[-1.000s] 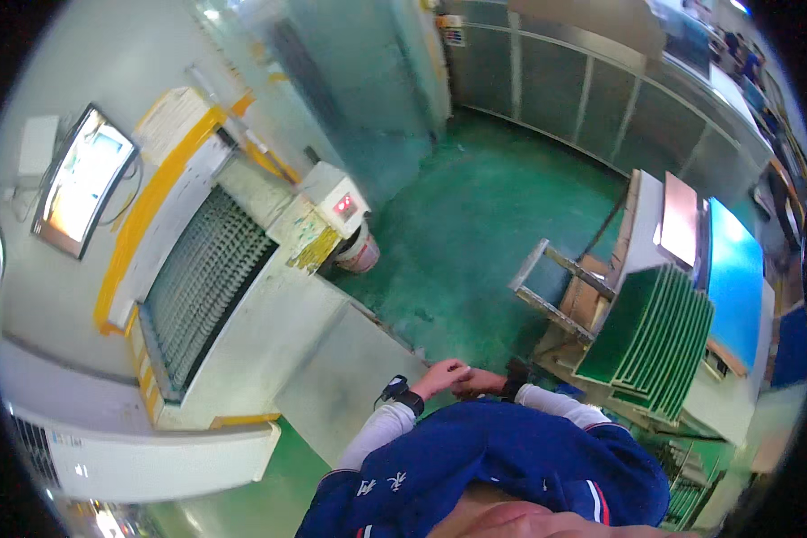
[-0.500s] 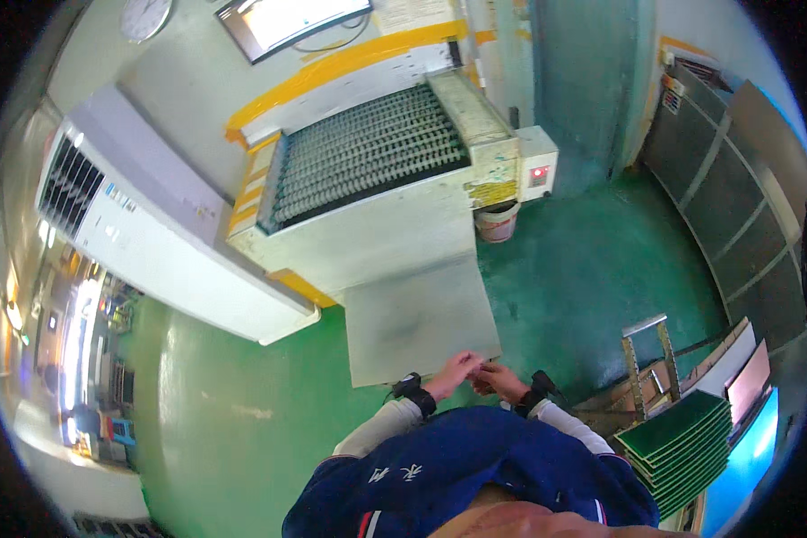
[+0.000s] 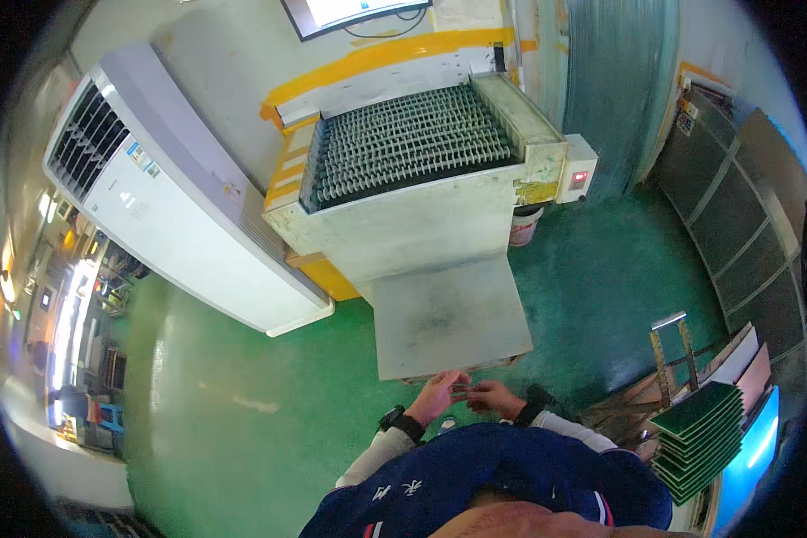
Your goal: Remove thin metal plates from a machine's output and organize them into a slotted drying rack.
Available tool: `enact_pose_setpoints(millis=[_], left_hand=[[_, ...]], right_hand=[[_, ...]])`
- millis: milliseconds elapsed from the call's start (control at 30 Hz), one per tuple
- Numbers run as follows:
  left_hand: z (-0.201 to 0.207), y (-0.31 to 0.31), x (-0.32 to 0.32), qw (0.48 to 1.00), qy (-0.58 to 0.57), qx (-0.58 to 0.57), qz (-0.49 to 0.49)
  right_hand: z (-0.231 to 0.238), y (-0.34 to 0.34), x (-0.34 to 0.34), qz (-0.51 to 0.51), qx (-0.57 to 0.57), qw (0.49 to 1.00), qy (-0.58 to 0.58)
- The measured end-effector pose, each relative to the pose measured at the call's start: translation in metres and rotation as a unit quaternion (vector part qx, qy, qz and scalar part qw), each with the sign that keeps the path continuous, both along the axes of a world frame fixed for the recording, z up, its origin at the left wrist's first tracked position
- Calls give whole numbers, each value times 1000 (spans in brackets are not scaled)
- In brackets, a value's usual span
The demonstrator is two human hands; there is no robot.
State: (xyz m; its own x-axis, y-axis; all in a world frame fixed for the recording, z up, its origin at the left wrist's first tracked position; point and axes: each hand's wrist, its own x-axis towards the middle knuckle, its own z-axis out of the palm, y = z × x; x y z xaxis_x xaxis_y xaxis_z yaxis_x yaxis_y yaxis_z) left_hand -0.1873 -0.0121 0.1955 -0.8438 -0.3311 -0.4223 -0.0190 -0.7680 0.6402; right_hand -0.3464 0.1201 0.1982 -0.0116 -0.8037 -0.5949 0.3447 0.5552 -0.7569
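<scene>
My left hand is in front of my body, its fingers stretched toward the right with the thumb side apart. Close beside it, my right hand has its fingers bent inward, and the fingertips of both hands meet or nearly meet. Anything between the right fingers is too small to make out. Just beyond the hands lies a flat grey panel, sloping out from the base of a pale machine. Rows of grey rollers fill the top of that machine.
A tall white air conditioner stands left of the machine. On the right are a control box with a red light, a bucket, dark framed panels, a metal-handled cart and stacked green boards. Green floor spreads left.
The view has shifted, so the machine and air conditioner appear farther right. My hands have moved slightly apart, and the left fingers look more stretched out.
</scene>
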Motion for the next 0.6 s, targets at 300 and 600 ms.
enact_pose_setpoints(millis=[300,600], left_hand=[[3,-11,36,982,61,173,-41],[10,-29,70,978,107,179,-30]], right_hand=[[12,16,55,-128,-93,985,-72],[53,-11,80,-113,-120,986,-7]])
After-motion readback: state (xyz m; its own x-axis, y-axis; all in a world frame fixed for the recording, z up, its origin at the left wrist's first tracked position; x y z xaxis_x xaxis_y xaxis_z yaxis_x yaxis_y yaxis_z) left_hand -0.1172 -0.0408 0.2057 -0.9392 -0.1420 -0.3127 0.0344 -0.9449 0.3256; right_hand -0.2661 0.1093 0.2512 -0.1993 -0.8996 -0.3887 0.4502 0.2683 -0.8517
